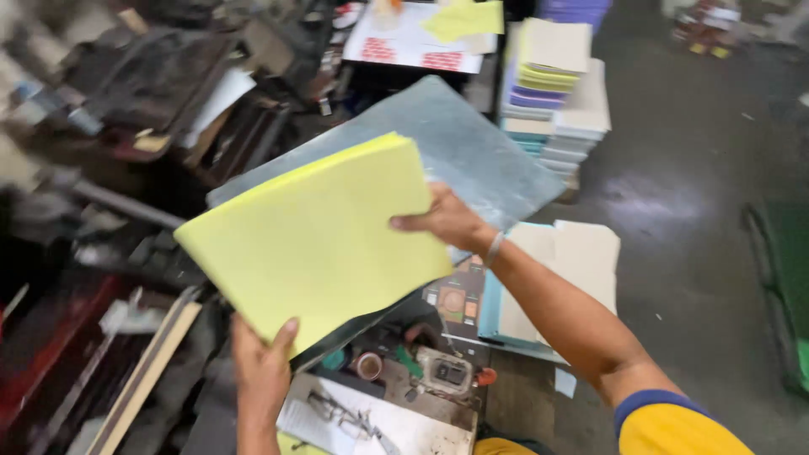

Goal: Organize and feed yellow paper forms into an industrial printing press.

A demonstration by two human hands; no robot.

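Observation:
A thick stack of pale yellow paper (316,240) is held in the air over a grey metal plate (472,147). My left hand (261,371) grips the stack's near bottom edge, thumb on top. My right hand (447,221) holds its right edge, with a bracelet on the wrist. The stack tilts, its left corner lower. The grey plate slopes beneath it, mostly hidden under the paper.
Piles of paper in white, purple and teal (556,93) stand at the back right. A lower cream pile (573,261) lies near my right arm. Tape rolls, scissors and small items crowd a tray (396,379) below. Dark machinery (126,101) fills the left; bare floor (691,194) lies right.

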